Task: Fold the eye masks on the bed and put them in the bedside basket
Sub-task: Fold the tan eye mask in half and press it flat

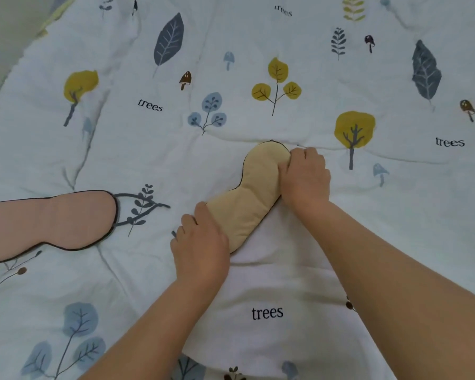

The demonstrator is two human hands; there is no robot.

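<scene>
Bedding fills the whole frame: a white quilt [148,160] printed with yellow trees, blue-grey leaves, small mushrooms and the word "trees" in several spots. Just right of centre lies a tan eye mask [251,193] with dark piping, stretched flat and unfolded on a diagonal, its far lobe pointing to the upper right and its near lobe to the lower left.

The left hand [200,248] sits palm down on the near lobe at lower centre, fingers curled over the mask's edge so that their tips are hidden; they look closed on the fabric, though whether they pinch it or only press on it cannot be told. The right hand [305,176] covers the right side of the far lobe, knuckles up and fingers bent down onto the fabric near its outer edge, seemingly gripping it. Both bare forearms run in from the bottom of the frame.

At the left edge, well apart from the hands, a pink eye mask [52,220] with the same dark trim lies flat on the quilt, partly cut off by the frame, its dark strap [137,197] looping out from its right end. A strip of pale floor [0,37] shows in the upper left corner beyond the quilt's edge.
</scene>
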